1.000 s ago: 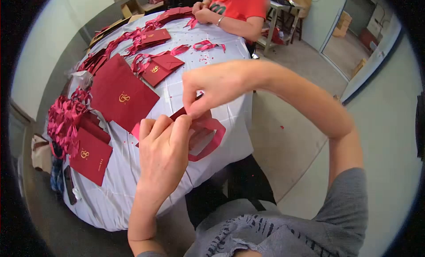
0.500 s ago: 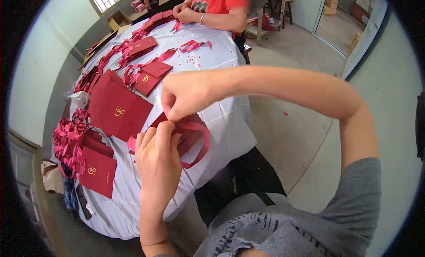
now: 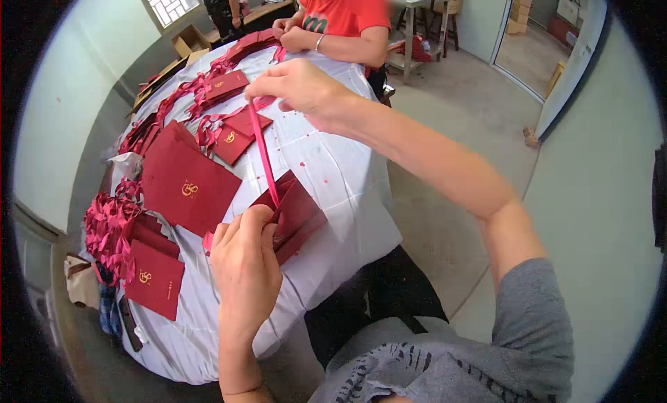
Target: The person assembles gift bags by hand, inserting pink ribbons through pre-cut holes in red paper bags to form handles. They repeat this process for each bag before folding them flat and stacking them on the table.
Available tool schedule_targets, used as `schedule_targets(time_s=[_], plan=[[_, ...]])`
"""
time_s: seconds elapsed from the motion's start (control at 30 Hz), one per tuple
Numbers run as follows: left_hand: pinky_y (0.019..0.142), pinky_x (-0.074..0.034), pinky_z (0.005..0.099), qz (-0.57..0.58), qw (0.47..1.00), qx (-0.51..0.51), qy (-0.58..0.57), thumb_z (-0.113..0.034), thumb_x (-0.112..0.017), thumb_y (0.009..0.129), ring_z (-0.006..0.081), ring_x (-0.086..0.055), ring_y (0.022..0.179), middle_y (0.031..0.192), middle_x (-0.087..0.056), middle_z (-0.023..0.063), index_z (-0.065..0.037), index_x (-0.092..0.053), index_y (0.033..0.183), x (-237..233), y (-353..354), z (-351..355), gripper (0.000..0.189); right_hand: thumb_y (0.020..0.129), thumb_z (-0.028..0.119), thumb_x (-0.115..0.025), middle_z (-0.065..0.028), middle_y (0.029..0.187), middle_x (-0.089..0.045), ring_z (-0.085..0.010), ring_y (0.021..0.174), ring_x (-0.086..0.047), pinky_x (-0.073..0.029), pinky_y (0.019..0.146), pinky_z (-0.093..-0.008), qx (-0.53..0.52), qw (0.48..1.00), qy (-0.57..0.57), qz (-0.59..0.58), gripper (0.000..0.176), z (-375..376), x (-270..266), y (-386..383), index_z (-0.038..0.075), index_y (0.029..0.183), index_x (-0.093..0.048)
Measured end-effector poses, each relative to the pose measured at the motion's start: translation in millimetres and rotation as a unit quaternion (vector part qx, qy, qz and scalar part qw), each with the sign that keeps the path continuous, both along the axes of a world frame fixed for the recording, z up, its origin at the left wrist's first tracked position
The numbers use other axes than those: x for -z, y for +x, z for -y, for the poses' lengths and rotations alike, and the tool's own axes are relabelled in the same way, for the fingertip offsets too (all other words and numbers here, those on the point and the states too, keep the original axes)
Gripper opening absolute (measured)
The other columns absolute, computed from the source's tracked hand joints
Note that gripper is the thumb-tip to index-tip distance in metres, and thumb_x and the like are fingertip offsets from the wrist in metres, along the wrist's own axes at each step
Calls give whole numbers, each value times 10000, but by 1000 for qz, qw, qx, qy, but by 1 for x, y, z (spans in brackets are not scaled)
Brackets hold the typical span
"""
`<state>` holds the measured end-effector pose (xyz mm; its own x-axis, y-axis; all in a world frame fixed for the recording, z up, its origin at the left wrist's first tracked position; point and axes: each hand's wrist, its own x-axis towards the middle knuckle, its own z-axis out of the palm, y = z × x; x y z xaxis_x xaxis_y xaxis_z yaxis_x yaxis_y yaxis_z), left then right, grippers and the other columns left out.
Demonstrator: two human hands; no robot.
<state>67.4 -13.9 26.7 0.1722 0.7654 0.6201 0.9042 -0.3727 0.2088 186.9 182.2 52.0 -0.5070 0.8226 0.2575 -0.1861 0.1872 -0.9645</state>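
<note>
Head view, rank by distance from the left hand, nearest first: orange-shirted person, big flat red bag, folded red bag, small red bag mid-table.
1. folded red bag: in the left hand, near table edge.
2. big flat red bag: just left, up the table.
3. small red bag: mid-table, farther up.
4. orange-shirted person: far side of table.

Right hand (image 3: 302, 89) pulls ribbon (image 3: 262, 149) taut; left hand (image 3: 244, 260) pins red bag (image 3: 297, 212).

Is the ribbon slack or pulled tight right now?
Pulled tight: the ribbon runs straight from the right hand down to the bag held by the left hand.
</note>
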Motion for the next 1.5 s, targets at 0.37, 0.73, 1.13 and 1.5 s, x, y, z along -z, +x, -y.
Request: schedule_targets(time_s=[0.37,0.73,1.13,1.5], plan=[[629,-373,337,-15,1000,23,-2,-90,-669,778,259,-530,657,739,-589,90,-33,-556,874,-6,1,-1,159,907,201,-595,-73,1073,-648,-126,975,-599,-457,886,-270,-439,888,-126,-54,292,34,52,15,-18,1097,-626],[589,-361,344,-20,999,4,37,-57,-653,777,227,-519,594,637,-547,70,-47,-552,830,4,-3,-7,114,851,152,-659,-39,766,-662,-74,726,-575,-461,679,-251,-131,976,168,55,157,65,42,10,-1,835,-691],[609,-407,368,19,997,15,77,-16,-646,746,253,-542,679,728,-573,93,-25,-556,848,12,-10,-12,137,856,120,-600,-128,627,-547,-131,574,-499,-416,558,-292,-2,969,231,85,160,83,41,9,-36,825,-606],[610,-414,342,174,969,-151,-86,-235,-485,953,262,-538,656,714,-527,158,27,-586,857,11,-76,31,297,904,127,-568,-17,667,-562,-50,625,-458,-384,568,-236,-5,981,182,72,183,78,49,-3,-36,839,-622]])
